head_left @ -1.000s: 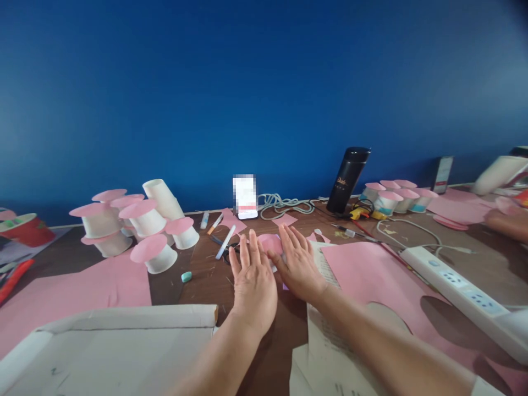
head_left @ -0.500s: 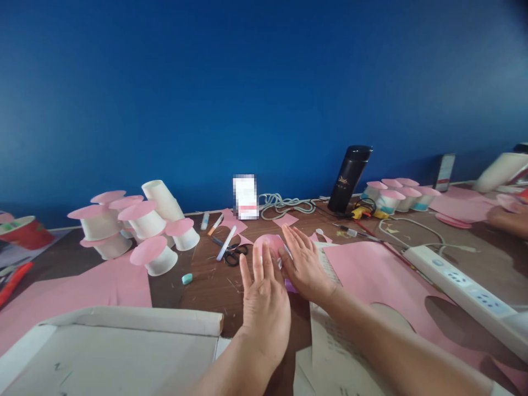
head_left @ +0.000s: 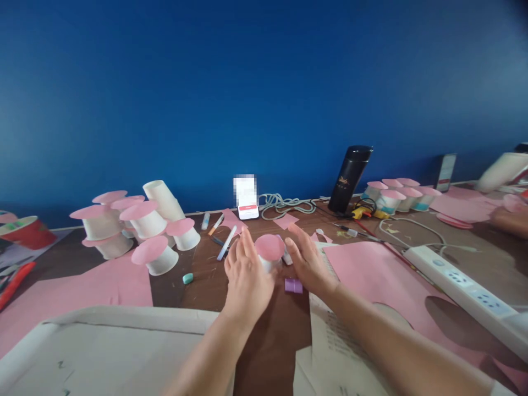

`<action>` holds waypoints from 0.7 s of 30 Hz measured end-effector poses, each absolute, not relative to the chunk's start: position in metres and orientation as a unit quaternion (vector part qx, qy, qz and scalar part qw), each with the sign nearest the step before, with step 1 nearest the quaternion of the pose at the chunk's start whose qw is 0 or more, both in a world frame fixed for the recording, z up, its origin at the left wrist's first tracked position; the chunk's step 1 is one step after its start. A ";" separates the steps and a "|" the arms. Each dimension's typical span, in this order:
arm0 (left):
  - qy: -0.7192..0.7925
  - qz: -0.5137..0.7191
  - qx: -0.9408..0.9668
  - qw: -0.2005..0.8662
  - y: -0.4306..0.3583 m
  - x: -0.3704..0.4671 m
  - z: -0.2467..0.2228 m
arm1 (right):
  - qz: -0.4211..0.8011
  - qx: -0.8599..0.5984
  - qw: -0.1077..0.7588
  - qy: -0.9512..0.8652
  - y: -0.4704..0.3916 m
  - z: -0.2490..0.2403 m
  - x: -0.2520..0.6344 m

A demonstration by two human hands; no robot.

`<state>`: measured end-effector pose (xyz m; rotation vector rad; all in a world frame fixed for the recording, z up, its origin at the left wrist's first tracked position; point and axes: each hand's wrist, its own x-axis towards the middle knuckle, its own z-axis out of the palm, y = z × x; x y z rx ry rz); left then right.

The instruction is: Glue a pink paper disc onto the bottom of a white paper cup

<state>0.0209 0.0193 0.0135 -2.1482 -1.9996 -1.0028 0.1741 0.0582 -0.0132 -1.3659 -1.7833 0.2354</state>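
A white paper cup with a pink paper disc on its top stands between my hands. My left hand is upright along the cup's left side, fingers stretched out; whether it touches the cup I cannot tell. On the right, my right hand is open with its thumb apart from the fingers, a small gap from the disc. A pale tube lies partly hidden between the cup and that hand. Just below sits a purple cap. Scissors are mostly covered behind my left hand, beside a white-and-blue strip-like tool.
Several disc-topped paper cups are grouped at left, with more at right. A phone, black flask, cables, power strip, pink sheets and a cardboard box surround the hands. Another person's hand shows far right.
My hands have moved apart from the top of the pink disc, the left one leftward and the right slightly rightward. The disc and purple cap now show more fully.
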 end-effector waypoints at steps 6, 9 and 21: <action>-0.691 -0.289 -0.658 -0.074 0.038 0.018 -0.015 | 0.130 -0.551 0.454 -0.688 0.061 -0.015 0.179; -0.690 -0.286 -0.659 -0.086 0.042 0.019 -0.019 | 0.137 -0.555 0.463 -0.677 0.063 -0.015 0.179; -0.531 -0.461 -0.711 0.025 0.044 0.015 -0.016 | -0.005 -0.428 0.492 -0.758 0.041 0.007 0.181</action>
